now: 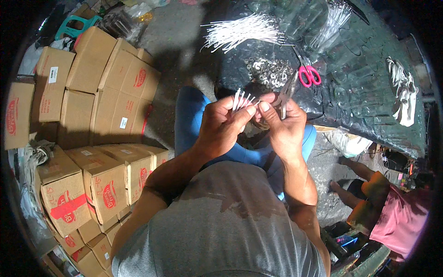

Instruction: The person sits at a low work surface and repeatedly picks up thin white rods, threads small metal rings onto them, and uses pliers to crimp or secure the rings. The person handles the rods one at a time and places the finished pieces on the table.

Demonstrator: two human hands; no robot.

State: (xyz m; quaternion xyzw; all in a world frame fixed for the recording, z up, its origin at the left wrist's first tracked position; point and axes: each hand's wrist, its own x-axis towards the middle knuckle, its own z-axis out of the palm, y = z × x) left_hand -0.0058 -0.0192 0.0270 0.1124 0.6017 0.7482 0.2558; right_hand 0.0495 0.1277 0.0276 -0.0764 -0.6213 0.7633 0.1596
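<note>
My left hand (221,124) pinches a small bunch of short white wicks (242,98) that stick up between its fingers. My right hand (284,124) meets it thumb to thumb and holds metal pliers (287,90), their jaws pointing up toward the table. Just beyond lies a pile of small round metal tabs (270,71) on the dark plastic-covered table (369,92). Pink-handled scissors (308,75) lie right of that pile. A heap of long white wicks (242,31) lies at the far edge.
Stacks of brown cardboard boxes (106,87) fill the left side down to the floor. Another bundle of white wicks (333,18) and a white tassel-like bunch (402,90) lie on the table. A seated person in pink (399,217) is at the lower right.
</note>
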